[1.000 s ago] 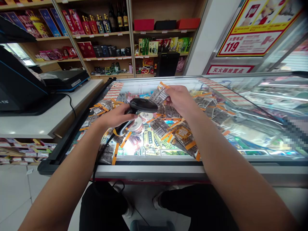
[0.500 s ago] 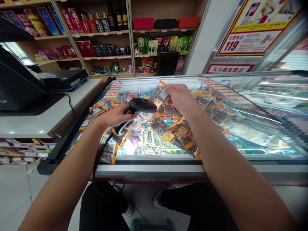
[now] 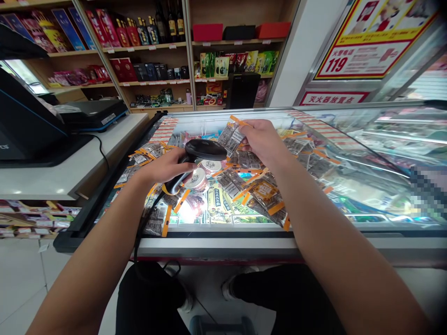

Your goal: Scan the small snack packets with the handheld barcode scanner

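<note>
Clear plastic packet with orange end bands (image 3: 229,138): raised over the glass top of the long chest freezer with a grey metal front rim (image 3: 230,244), tilted, a pale striped patch, perhaps a barcode, showing near the fingers

Black handheld scanner with a broad rounded head (image 3: 205,149): its head overlaps the packet's lower edge from this view; whether the two touch, I cannot tell

Scanning well: this looks like the step in hand, and it would call for the film pulled flat, the striped patch square to the scanner's window, a small gap between them, and fingertips off the stripes; glare on creased film could spoil a reading

Left hand (image 3: 166,166): curled around the scanner's handle, thumb along the near side

Right hand (image 3: 260,139): thumb and fingers pinched together on the packet's right edge, the rest of it unsupported

Both hands: apart, the scanner head and packet between them

Loose orange-banded packets (image 3: 267,191): scattered below and around both hands, seemingly on the glass

Thin black cable (image 3: 137,242): hangs over the front rim beside the left forearm
</note>
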`<action>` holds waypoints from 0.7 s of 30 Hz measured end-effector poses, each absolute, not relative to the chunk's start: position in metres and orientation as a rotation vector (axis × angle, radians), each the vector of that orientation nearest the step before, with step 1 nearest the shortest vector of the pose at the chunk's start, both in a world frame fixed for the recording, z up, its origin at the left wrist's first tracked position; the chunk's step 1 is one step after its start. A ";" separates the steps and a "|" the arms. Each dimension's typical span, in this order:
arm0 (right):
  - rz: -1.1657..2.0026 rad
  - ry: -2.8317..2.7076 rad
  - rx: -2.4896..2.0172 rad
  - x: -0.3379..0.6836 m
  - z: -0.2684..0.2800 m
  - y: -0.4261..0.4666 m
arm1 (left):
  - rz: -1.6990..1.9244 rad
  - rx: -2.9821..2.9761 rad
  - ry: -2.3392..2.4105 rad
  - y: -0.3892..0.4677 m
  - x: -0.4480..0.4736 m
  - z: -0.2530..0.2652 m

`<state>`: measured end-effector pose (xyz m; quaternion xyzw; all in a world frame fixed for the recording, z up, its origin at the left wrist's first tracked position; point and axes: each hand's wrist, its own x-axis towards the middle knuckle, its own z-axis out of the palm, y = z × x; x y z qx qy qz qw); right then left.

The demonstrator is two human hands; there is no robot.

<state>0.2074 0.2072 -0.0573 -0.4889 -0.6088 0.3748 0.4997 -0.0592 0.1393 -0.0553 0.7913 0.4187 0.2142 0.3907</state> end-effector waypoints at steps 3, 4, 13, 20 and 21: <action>0.779 -1.549 -1.261 0.208 -0.050 0.199 | 0.665 1.954 1.061 0.142 -0.061 -0.057; 0.731 -1.589 -1.295 0.208 -0.048 0.195 | 0.732 1.913 1.037 0.142 -0.061 -0.057; 0.143 -2.127 -1.294 0.180 -0.065 0.173 | 1.327 1.621 0.835 0.142 -0.059 -0.048; 0.589 -2.606 -1.181 0.129 -0.079 0.115 | 1.399 1.514 0.855 0.142 -0.057 -0.046; 0.542 -2.629 -1.194 0.123 -0.083 0.109 | 1.392 1.519 0.874 0.142 -0.056 -0.046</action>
